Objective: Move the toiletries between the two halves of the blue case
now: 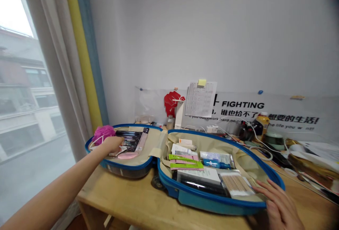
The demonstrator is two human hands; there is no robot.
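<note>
An open blue suitcase lies on the wooden table, its two halves side by side. My left hand reaches into the left half, its fingers curled down and partly hidden; what they grip, if anything, cannot be made out. Beside it are a pink bath puff and a dark flat pack of slim tools. My right hand is at the right half's front rim, fingers stretched and apart, close to a pack of cotton swabs. Nearby lie green-and-pink sachets, a blue bottle and a black cylinder.
Behind the suitcase stand a white stand and a small glass jar. Cables, a yellow-labelled bottle and a lidded green jar crowd the right side. A curtain and window are on the left.
</note>
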